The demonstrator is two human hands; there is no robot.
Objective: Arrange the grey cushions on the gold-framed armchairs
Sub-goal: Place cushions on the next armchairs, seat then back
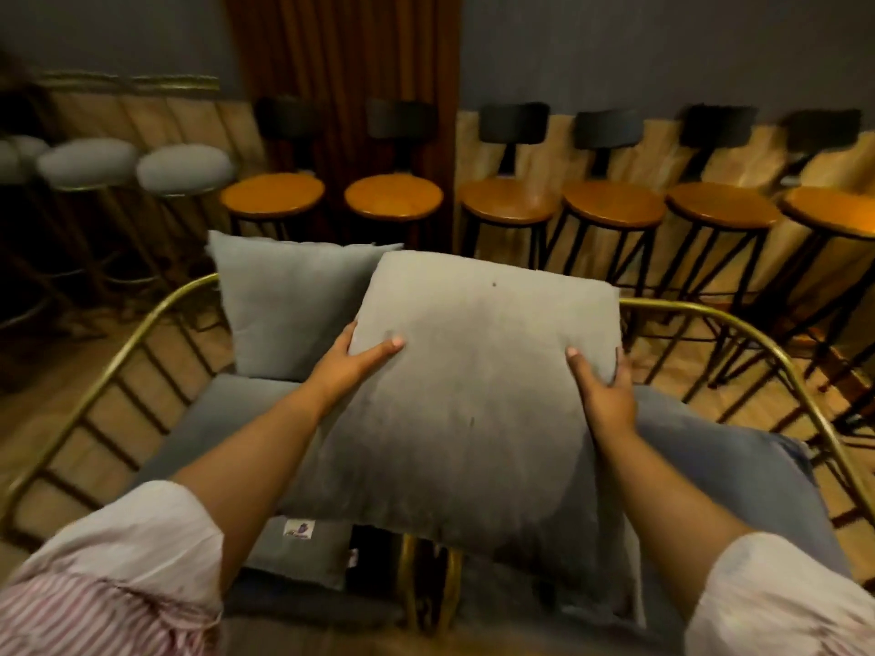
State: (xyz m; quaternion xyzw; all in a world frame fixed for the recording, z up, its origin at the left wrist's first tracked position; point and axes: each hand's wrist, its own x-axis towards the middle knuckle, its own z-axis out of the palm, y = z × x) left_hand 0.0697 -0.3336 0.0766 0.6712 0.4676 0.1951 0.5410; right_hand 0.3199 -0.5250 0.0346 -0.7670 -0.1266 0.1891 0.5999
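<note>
Stool-lined wall behind two gold-framed armchairs.
Left hand and right hand, each grip clamped on grey cushion edges; second cushion upright behind.

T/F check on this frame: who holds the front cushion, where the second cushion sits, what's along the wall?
1. Both hands grip the large grey cushion, left hand and right hand on opposite edges. True.
2. A second grey cushion lies flat on the floor. False: it stands upright at the back of the gold-framed armchair.
3. Round wooden-seat stools line the far wall. True.
4. The padded grey stools sit right of the wooden ones. False: they are on the left.
5. The held cushion is red. False: grey.
</note>
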